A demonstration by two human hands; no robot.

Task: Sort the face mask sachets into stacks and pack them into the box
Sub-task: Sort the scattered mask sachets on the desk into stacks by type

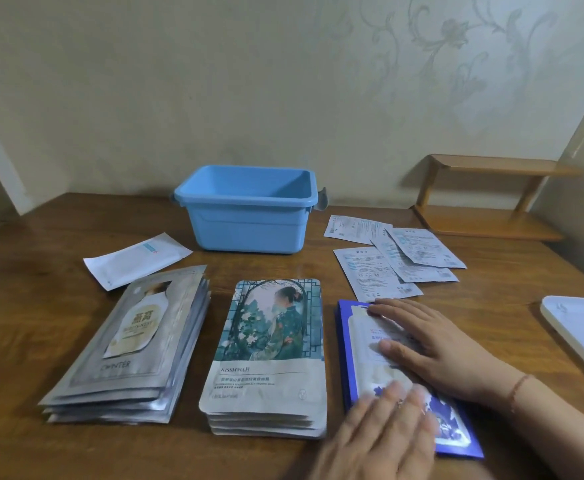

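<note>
Three stacks of face mask sachets lie in a row on the wooden table: a silver stack [134, 348] at the left, a green-and-white stack [270, 355] in the middle and a blue stack [360, 358] at the right. My right hand [432, 344] lies flat on the blue stack with straight fingers. Over that stack's near end is my left hand [384, 434], blurred, fingers extended. The blue plastic box [245, 216] stands behind the stacks with nothing visible inside. Several white sachets [394, 258] lie scattered to the box's right, and one white sachet [138, 258] lies to its left.
A small wooden shelf [484, 199] stands at the back right corner against the wall. A white tray or lid [581, 334] lies at the table's right edge. The wall runs close behind the box.
</note>
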